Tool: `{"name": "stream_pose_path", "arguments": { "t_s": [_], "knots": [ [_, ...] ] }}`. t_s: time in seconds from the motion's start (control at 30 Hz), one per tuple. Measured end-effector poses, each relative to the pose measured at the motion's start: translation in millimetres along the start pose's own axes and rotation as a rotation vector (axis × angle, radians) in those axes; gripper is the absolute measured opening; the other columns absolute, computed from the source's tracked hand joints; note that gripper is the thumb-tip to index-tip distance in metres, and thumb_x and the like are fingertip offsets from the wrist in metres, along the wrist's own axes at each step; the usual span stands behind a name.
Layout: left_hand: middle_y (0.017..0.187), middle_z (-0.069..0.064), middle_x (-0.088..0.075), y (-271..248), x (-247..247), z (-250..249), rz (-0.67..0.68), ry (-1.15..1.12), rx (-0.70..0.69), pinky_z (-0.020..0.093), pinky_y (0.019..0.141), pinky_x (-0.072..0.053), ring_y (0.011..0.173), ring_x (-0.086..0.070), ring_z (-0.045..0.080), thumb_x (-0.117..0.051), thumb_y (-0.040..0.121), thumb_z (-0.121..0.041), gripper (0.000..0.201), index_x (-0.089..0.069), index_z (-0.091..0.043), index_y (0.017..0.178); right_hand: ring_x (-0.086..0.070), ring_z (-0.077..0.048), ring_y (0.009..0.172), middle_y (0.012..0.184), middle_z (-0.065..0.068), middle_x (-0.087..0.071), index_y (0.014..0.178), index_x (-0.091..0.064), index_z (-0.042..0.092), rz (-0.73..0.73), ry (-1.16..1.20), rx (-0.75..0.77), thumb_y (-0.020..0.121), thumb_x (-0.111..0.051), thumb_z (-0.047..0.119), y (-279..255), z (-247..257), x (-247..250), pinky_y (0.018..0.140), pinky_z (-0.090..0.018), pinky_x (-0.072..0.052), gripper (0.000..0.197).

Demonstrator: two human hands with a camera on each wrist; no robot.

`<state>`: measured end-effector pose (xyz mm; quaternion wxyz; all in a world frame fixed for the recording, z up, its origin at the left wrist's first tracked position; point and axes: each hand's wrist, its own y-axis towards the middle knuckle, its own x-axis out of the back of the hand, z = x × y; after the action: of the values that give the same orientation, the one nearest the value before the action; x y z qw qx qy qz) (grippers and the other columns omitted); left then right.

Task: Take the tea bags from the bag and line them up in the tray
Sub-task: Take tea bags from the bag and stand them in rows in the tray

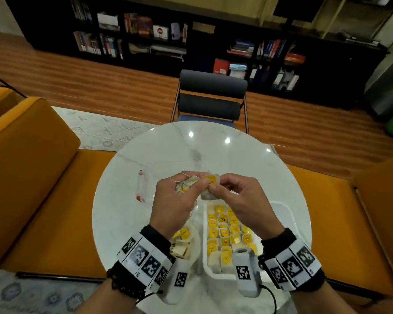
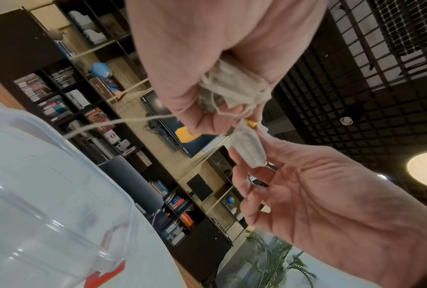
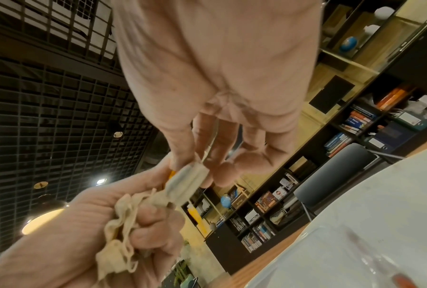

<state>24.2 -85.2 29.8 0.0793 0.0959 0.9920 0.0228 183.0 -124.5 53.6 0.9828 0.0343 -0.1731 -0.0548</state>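
Step in hand: pulling one tea bag free of a tangled bunch, above the table (image 1: 247,159), just beyond the far end of the tray (image 1: 288,214).

Left hand (image 1: 177,200) is clenched round the bunch (image 1: 186,184): several crumpled tea bags with loose strings, clear in both wrist views. Right hand (image 1: 241,196) pinches a single tea bag (image 1: 210,185) between thumb and fingertips, its yellow tag facing up; the other right fingers are loosely curled and hold nothing. Bunch and single bag are touching or nearly so, and a string looks to run between them; I cannot tell if it is caught.

The tray is white and already mostly filled with rows of yellow-tagged tea bags; its right side looks bare. The source bag (image 1: 184,243), with more tea bags in it, lies just left of the tray, partly hidden by the left wrist. A clear box (image 1: 145,184) with red clips sits left of the tray's far end, beyond the hands.

Judgement: task well along, not finished.

Next move calls for the right hand to draw its tea bag away with the left keeping the bunch tight, so strings slip out without dragging extras. Then lower it into the free part of the tray, tag up, in line with the rows. Risk: snagged string lifts a second tea bag or tears the tag.
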Motion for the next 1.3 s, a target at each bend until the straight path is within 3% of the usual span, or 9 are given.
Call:
{"name": "stream_pose_path", "arguments": {
  "t_s": [0.2, 0.37, 0.57, 0.73, 0.83, 0.97, 1.13, 1.23, 1.3],
  "knots": [
    [0.057, -0.012, -0.062, -5, -40, -1, -0.027, 0.072, 0.028, 0.010, 0.048, -0.039, 0.044, -0.049, 0.000, -0.074, 0.088, -0.020, 0.012, -0.074, -0.009, 0.085, -0.062, -0.002, 0.064, 0.074, 0.000, -0.073, 0.084, -0.072, 0.008, -0.006, -0.005, -0.007, 0.090, -0.071, 0.012, 0, -17, 67, 0.062, -0.011, -0.044, 0.007],
    [0.056, -0.013, -0.061, -12, -54, 4, -0.025, 0.171, 0.034, 0.009, 0.049, -0.036, 0.045, -0.048, -0.002, -0.073, 0.086, -0.026, 0.017, -0.074, -0.009, 0.084, -0.058, -0.002, 0.051, 0.059, 0.005, -0.067, 0.083, -0.071, 0.003, -0.158, -0.108, -0.236, 0.089, -0.073, 0.013, 1, -102, 127, 0.051, -0.012, -0.042, 0.012],
    [0.064, -0.007, -0.069, -27, -67, 9, -0.101, 0.306, 0.020, 0.014, 0.056, -0.045, 0.052, -0.056, 0.001, -0.075, 0.085, -0.026, 0.010, -0.076, -0.018, 0.080, -0.068, -0.032, 0.067, 0.065, -0.013, -0.068, 0.065, -0.066, 0.009, -0.126, -0.325, -0.601, 0.082, -0.071, 0.012, 5, -215, 123, 0.064, -0.036, -0.052, 0.018],
    [0.074, -0.006, -0.075, -48, -74, 10, -0.132, 0.345, 0.054, 0.009, 0.060, -0.047, 0.061, -0.064, -0.001, -0.075, 0.085, -0.014, 0.006, -0.078, -0.016, 0.080, -0.038, -0.019, 0.058, 0.053, -0.001, -0.036, 0.052, -0.034, 0.017, -0.076, -0.502, -0.638, 0.084, -0.068, 0.013, 11, -244, 110, 0.051, -0.026, -0.030, 0.047],
    [0.074, -0.006, -0.076, -56, -74, 10, -0.125, 0.367, 0.091, 0.008, 0.061, -0.047, 0.062, -0.065, -0.002, -0.075, 0.084, -0.015, 0.006, -0.078, -0.015, 0.079, -0.042, -0.021, 0.064, 0.057, -0.001, -0.042, 0.054, -0.037, 0.018, -0.056, -0.470, -0.679, 0.089, -0.064, 0.017, 15, -255, 104, 0.061, -0.029, -0.034, 0.045],
    [0.073, -0.005, -0.076, -61, -74, 9, -0.145, 0.372, 0.116, 0.009, 0.062, -0.048, 0.062, -0.065, -0.002, -0.076, 0.083, -0.015, 0.005, -0.078, -0.016, 0.079, -0.058, -0.025, 0.074, 0.069, -0.006, -0.059, 0.054, -0.049, 0.018, 0.044, -0.402, -0.768, 0.085, -0.069, 0.019, 20, -269, 102, 0.079, -0.040, -0.053, 0.036],
    [0.075, -0.005, -0.076, -62, -68, 9, -0.166, 0.389, 0.119, 0.008, 0.063, -0.047, 0.065, -0.068, 0.000, -0.076, 0.084, -0.014, 0.003, -0.078, -0.013, 0.082, -0.059, -0.021, 0.075, 0.078, -0.007, -0.063, 0.075, -0.064, 0.013, 0.023, -0.403, -0.775, 0.086, -0.074, 0.019, 23, -267, 98, 0.063, -0.023, -0.047, 0.016],
    [0.079, -0.004, -0.077, -60, -63, 8, -0.154, 0.396, 0.132, 0.009, 0.066, -0.049, 0.071, -0.070, 0.002, -0.076, 0.084, -0.015, 0.003, -0.078, -0.014, 0.083, -0.067, -0.023, 0.090, 0.090, -0.009, -0.070, 0.088, -0.068, 0.008, 0.030, -0.481, -0.780, 0.087, -0.072, 0.032, 24, -264, 94, 0.076, -0.025, -0.048, 0.024],
    [0.078, -0.004, -0.077, -57, -59, 7, -0.127, 0.382, 0.151, 0.011, 0.065, -0.049, 0.070, -0.069, 0.003, -0.075, 0.085, -0.017, 0.005, -0.078, -0.015, 0.081, -0.067, -0.023, 0.100, 0.083, -0.004, -0.068, 0.088, -0.071, 0.007, 0.068, -0.558, -0.766, 0.093, -0.063, 0.040, 25, -264, 94, 0.074, -0.024, -0.044, 0.034]
  ]
}}
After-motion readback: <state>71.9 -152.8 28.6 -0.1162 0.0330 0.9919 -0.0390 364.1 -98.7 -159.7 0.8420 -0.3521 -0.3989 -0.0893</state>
